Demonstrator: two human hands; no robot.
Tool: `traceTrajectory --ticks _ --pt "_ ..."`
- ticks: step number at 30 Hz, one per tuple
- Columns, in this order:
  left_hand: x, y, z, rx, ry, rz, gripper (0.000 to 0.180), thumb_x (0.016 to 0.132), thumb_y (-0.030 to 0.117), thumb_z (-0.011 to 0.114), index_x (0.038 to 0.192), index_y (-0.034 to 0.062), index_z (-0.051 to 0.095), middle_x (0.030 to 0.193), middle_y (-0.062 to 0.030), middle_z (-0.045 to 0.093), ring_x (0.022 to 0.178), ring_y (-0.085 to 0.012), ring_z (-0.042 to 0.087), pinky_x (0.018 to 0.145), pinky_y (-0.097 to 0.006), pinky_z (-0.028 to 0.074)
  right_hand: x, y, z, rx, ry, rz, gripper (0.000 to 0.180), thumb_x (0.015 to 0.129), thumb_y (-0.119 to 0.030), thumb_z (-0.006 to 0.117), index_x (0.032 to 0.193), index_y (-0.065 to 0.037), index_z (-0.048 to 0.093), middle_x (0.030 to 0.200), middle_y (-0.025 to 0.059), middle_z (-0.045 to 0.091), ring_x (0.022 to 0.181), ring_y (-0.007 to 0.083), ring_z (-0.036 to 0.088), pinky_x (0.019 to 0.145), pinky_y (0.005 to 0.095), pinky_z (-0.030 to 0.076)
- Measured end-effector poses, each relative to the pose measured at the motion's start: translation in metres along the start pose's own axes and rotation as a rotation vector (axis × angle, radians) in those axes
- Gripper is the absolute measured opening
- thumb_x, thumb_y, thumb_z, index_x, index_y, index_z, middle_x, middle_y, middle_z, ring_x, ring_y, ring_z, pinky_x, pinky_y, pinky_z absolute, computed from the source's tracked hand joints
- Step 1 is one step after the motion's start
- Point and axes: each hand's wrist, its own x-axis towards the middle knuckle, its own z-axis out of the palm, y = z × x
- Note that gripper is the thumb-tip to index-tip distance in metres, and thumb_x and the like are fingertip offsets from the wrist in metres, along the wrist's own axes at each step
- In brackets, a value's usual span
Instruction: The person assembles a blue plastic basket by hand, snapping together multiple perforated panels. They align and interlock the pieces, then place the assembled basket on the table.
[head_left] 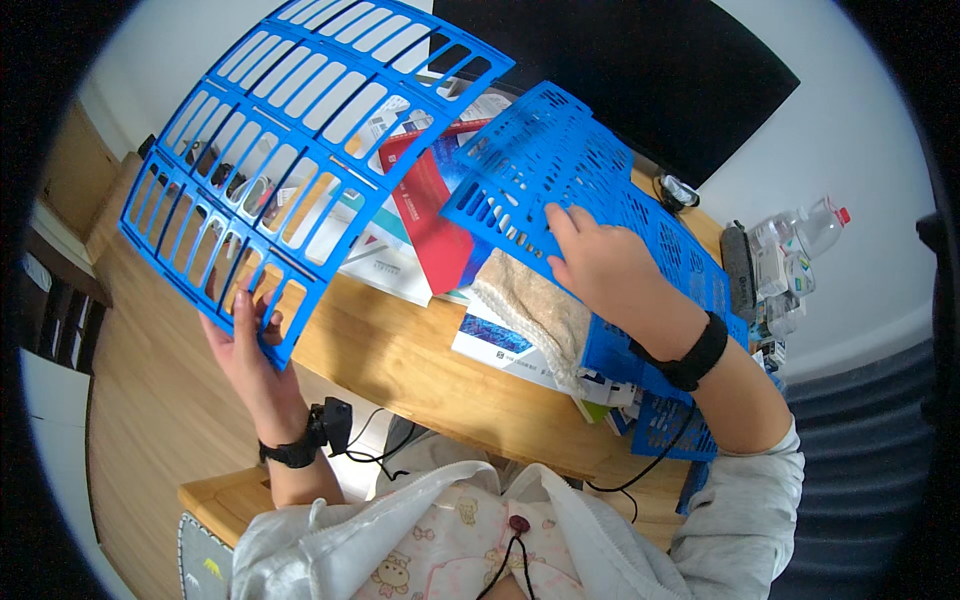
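My left hand [245, 335] grips the lower corner of a curved blue slotted plastic panel [285, 140], with the thumb in front and other fingers showing through the slots. This panel is raised and tilted above the desk's left part. My right hand [605, 255] is over a second blue perforated panel [545, 150], its thumb and fingers apart near that panel's front edge. More blue perforated pieces [690, 270] extend under my right forearm; how they join or overlap I cannot tell.
Beneath the panels, the wooden desk [400, 350] holds a red folder [430, 215], a beige cloth [530, 300] and white booklets [500, 345]. A large black screen [640, 70] stands behind. Clear bottles [820, 225] are at the right; a black cable [650, 465] hangs near my lap.
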Motion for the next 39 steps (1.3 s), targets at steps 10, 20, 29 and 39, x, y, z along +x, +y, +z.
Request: traceTrajectory --ticks 10,20,29,39 --pt "0.001 -0.006 -0.001 -0.06 -0.057 -0.057 0.043 0.087 0.013 0.054 0.126 0.0077 0.037 0.101 -0.0118 0.059 0.076 -0.011 0.059 0.055 -0.017 0.046 -0.007 -0.003 -0.014 -0.126 0.077 0.092 0.033 0.075 -0.005 0.052 0.107 0.001 0.045 0.075 0.0116 0.057 0.055 0.022 0.061 0.044 0.0266 0.048" --pt "0.004 -0.01 -0.002 -0.049 -0.072 -0.1 0.041 0.086 0.012 0.055 0.124 0.0077 0.039 0.102 -0.0114 0.059 0.077 -0.0129 0.06 0.055 -0.018 0.047 -0.001 0.009 -0.038 0.007 0.107 0.191 0.034 0.081 -0.003 0.051 0.115 0.0 0.047 0.08 0.0171 0.061 0.057 0.0242 0.06 0.052 0.0273 0.049" --pt "0.003 -0.009 0.001 -0.061 -0.134 -0.147 0.04 0.086 0.01 0.054 0.123 0.0073 0.039 0.099 -0.0126 0.06 0.075 -0.014 0.061 0.054 -0.019 0.048 0.003 0.011 -0.052 0.088 0.272 0.014 0.025 0.073 -0.001 0.054 0.098 -0.007 0.055 0.086 0.0109 0.058 0.069 0.0251 0.06 0.054 0.0293 0.05" --pt "-0.006 -0.007 0.015 -0.07 -0.142 -0.18 0.04 0.086 0.015 0.055 0.122 0.0077 0.041 0.104 -0.0111 0.058 0.084 -0.0146 0.06 0.065 -0.022 0.051 0.0 0.0 -0.071 -0.079 0.472 0.11 0.028 0.074 -0.002 0.056 0.102 -0.006 0.052 0.107 0.0126 0.055 0.085 0.0255 0.059 0.069 0.0264 0.05"
